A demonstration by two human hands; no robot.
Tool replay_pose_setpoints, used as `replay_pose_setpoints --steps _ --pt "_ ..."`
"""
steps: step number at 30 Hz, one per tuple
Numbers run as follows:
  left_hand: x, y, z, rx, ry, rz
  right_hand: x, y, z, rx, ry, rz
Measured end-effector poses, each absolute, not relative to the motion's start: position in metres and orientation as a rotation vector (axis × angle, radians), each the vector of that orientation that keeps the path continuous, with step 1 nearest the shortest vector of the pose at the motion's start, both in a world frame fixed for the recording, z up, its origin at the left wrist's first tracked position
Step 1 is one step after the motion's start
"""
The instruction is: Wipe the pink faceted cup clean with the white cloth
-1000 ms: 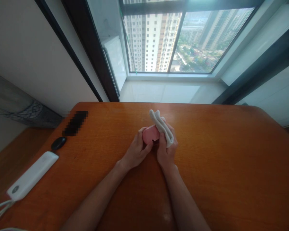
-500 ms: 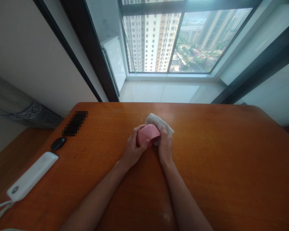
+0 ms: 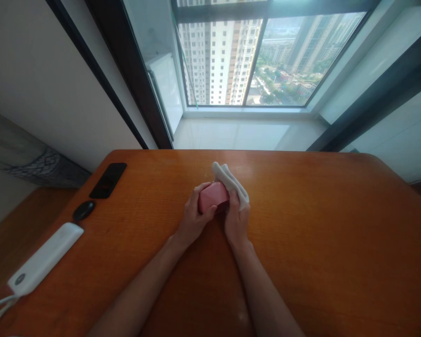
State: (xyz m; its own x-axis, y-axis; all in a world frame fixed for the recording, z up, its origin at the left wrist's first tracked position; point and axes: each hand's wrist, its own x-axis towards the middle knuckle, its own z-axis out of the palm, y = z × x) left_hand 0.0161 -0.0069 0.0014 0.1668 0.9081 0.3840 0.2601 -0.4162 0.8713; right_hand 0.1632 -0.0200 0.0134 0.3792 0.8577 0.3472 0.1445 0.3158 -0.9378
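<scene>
A small pink object (image 3: 213, 197) with a smooth, faceted, rounded body is gripped in my left hand (image 3: 192, 215), fingers round its far left side and thumb across its near edge. Its exact kind does not show. My right hand (image 3: 237, 222) is closed on a folded white cloth (image 3: 233, 181), which lies against the right side of the pink object. Part of the cloth stands up beyond the object's far edge. The right fingertips are hidden behind the cloth and the object.
On the left of the brown wooden table (image 3: 319, 234) lie a black phone (image 3: 108, 180), a black computer mouse (image 3: 84, 210) and a white power strip (image 3: 45, 260) with cables. Beyond the table's far edge is a window (image 3: 245, 65).
My right hand has shifted slightly left with the cloth, which now looks more folded and upright. The pink object has turned a little in my left hand.
</scene>
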Motion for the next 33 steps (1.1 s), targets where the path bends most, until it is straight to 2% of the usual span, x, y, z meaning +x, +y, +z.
replay_pose_setpoints --steps 4,10,15,21,27,33 --pt "0.0165 -0.0064 0.0 1.78 1.101 1.277 0.1624 -0.0225 0.0155 -1.071 -1.272 0.484" --pt "0.0165 -0.0073 0.0006 1.807 1.104 1.265 0.162 -0.0197 0.0148 -1.236 -1.03 0.688" --pt "0.0168 -0.0075 0.0011 1.779 1.095 1.277 0.1634 -0.0223 0.0146 -1.073 -1.283 0.513" --pt "0.0168 -0.0082 0.0031 1.799 1.127 1.239 0.1641 -0.0182 0.0163 -1.182 -1.076 0.709" --pt "0.0172 -0.0071 0.0004 1.766 1.104 1.275 0.1639 -0.0239 0.016 -1.072 -1.294 0.49" --pt "0.0164 -0.0084 0.0024 1.806 1.129 1.246 0.162 -0.0179 0.0096 -1.213 -0.994 0.717"
